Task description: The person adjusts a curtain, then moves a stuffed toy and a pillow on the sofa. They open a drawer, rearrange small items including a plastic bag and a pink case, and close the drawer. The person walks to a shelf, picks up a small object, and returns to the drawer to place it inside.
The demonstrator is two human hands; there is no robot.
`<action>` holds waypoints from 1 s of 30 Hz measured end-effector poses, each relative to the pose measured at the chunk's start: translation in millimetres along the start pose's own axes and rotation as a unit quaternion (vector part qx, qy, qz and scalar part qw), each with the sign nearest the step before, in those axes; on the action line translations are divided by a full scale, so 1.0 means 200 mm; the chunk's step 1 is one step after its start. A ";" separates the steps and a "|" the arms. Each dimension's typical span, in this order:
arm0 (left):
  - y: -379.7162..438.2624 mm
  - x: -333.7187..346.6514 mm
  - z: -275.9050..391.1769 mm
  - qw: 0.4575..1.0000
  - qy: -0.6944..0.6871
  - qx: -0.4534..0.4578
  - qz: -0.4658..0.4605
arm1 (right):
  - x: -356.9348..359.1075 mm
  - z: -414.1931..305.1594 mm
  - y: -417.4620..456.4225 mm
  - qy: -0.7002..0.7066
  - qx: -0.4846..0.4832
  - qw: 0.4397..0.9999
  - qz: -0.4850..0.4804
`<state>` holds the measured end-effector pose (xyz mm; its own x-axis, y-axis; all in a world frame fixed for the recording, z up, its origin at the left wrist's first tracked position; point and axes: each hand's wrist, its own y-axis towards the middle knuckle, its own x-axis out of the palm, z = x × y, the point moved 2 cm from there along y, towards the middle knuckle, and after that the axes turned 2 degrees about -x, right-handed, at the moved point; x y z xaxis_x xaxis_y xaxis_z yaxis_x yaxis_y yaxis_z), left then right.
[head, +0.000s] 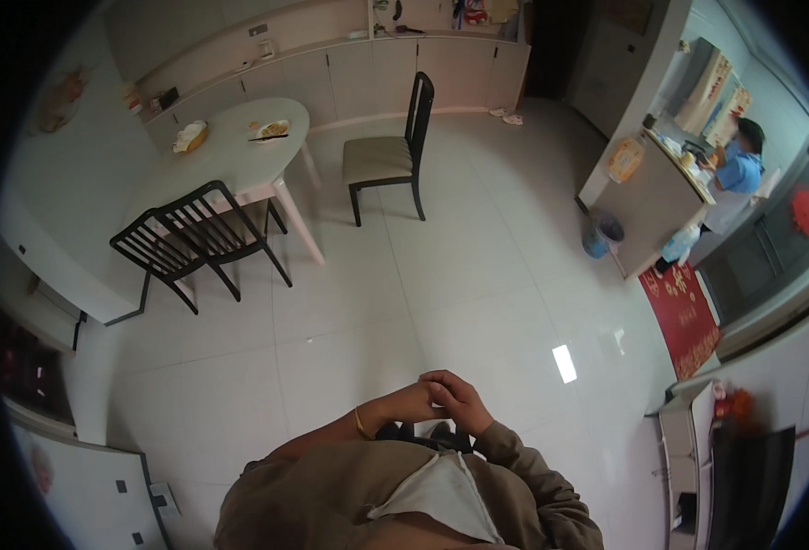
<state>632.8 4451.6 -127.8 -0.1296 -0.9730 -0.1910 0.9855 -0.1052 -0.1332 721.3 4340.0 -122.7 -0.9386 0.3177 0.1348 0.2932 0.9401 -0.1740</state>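
My left hand [411, 401] and my right hand [468, 405] are clasped together in front of my belly. The right thumb lies across the left hand, and the fingers are partly hidden where they overlap. No object shows in either hand. A yellow bracelet [360, 422] circles my left wrist, and a brown sleeve [514, 450] covers my right forearm. Below the hands, dark shoes [440, 432] show on the glossy tiled floor [349, 357].
Ahead left stands a white dining table [239, 158] bearing a plate of food [272, 129] with chopsticks and a yellow bowl [191, 137]. Slatted chairs [201, 237] and another chair [384, 158] stand around it. Right, a person [741, 165] works at a kitchen counter near a bin [602, 235] and red mat [683, 323].
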 end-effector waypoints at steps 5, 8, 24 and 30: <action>0.53 -0.37 -0.01 0.998 -0.017 -0.015 0.061 | -0.49 -0.23 0.49 -0.100 -0.050 0.993 -0.047; 0.88 -0.65 -0.02 0.999 -0.026 -0.023 0.031 | -0.75 -0.26 0.81 -0.175 -0.076 0.980 -0.050; 2.89 -2.22 0.11 0.997 0.029 0.024 -0.072 | -2.26 -0.82 2.44 -0.013 -0.069 0.990 0.121; 3.55 -2.67 -0.08 0.999 0.016 -0.028 -0.018 | -2.85 -0.90 3.13 0.007 -0.020 0.999 0.045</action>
<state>1400.0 4899.3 -135.1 -0.1689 -0.9616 -0.2162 0.9726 -0.1271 -0.1944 1472.9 4769.1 -132.1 -0.9052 0.4034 0.1337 0.3845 0.9114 -0.1468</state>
